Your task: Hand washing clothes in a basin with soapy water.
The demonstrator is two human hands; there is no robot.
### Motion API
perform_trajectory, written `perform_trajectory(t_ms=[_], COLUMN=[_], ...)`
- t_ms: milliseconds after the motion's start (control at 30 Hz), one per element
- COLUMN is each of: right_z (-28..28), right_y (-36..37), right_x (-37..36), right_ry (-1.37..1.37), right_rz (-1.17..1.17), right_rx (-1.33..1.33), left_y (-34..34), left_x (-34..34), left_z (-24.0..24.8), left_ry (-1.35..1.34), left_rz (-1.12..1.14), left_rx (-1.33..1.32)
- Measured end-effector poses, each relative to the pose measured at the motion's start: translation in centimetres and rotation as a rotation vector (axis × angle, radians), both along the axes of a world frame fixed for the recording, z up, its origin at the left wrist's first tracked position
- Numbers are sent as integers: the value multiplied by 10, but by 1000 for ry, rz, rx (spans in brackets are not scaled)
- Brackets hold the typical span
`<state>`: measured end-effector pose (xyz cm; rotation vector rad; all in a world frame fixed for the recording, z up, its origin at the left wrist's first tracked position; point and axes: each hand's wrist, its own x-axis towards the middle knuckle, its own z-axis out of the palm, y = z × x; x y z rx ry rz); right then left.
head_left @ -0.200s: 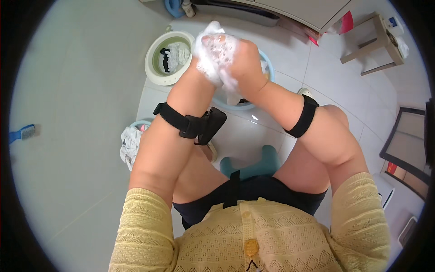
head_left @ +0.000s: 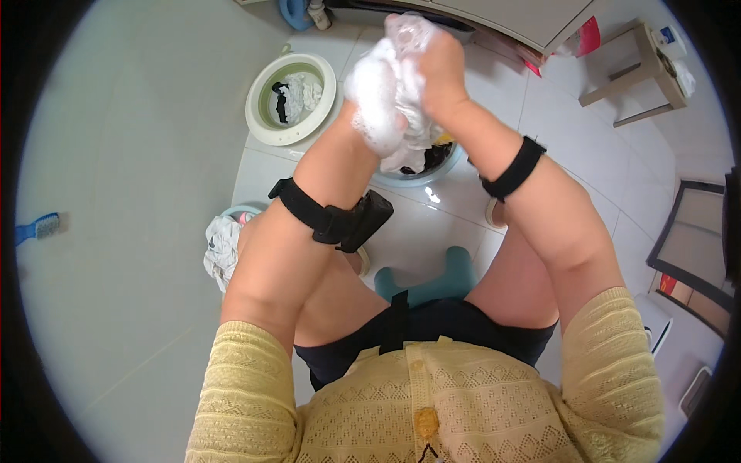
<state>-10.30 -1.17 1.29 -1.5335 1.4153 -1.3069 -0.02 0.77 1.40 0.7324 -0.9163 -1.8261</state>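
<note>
Over a light blue basin (head_left: 414, 181) I hold a soapy white cloth (head_left: 417, 131), bunched between both hands. Thick foam covers my left hand (head_left: 374, 104) and hides most of its fingers, which are closed around the cloth. My right hand (head_left: 443, 69) is curled over the upper part, with suds across its knuckles. Part of the cloth hangs down into the basin. Dark and yellow fabric (head_left: 438, 157) shows inside, under the white folds.
A cream and green basin (head_left: 255, 100) with white and black laundry stands at far left. White clothes (head_left: 221, 251) fill another tub beside my left leg. A blue brush (head_left: 38, 227) lies at the left edge. A wooden stool (head_left: 644, 73) stands far right, below a cabinet (head_left: 525, 19).
My right hand has risen and moved rightward, pulling away from the left. The bunched cloth is more spread between them, and more of the basin's contents shows.
</note>
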Motion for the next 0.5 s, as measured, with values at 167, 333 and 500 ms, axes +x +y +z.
perform_trajectory(t_ms=[167,333,500], right_z=[11,6,13], right_y=[36,14,32], right_x=[27,8,24], right_ry=[197,123,236], right_rz=[165,37,134], right_rx=[-393,-127,-293], left_y=[-6,0,-5], left_x=[15,-3,16], left_z=[1,9,1], left_ry=[333,201,328], left_rz=[-130,-10,-198], left_rx=[212,270,163])
